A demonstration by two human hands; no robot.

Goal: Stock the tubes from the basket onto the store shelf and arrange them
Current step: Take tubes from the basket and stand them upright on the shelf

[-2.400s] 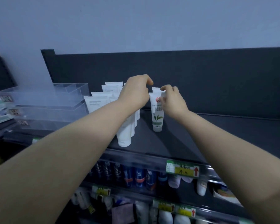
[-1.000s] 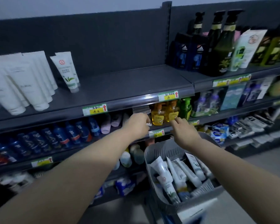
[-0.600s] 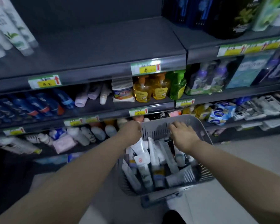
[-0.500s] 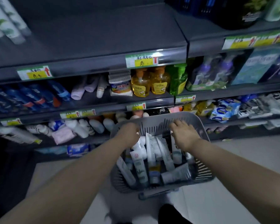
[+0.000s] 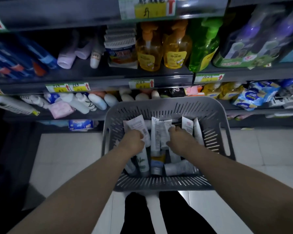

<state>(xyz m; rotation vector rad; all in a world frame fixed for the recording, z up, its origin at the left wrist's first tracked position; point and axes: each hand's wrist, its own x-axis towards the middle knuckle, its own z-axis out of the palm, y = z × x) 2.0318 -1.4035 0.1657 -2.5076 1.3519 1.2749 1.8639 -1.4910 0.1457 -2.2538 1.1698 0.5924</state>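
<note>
A tube (image 5: pixel 134 125), judged light, soft and slippery, is clasped below its crimp by the left grip (image 5: pixel 134 143); whether anything is held by the right grip (image 5: pixel 178 139) beside it cannot be told.

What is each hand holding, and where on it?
The left hand grips a white tube around its middle. The right hand curls against a second tube near its top; whether it grips cannot be told.

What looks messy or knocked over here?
The white bottles on the low shelf left of the basket seem to lie on their sides, and a pink pack sits askew beside them. The tubes in the basket are jumbled.
</note>
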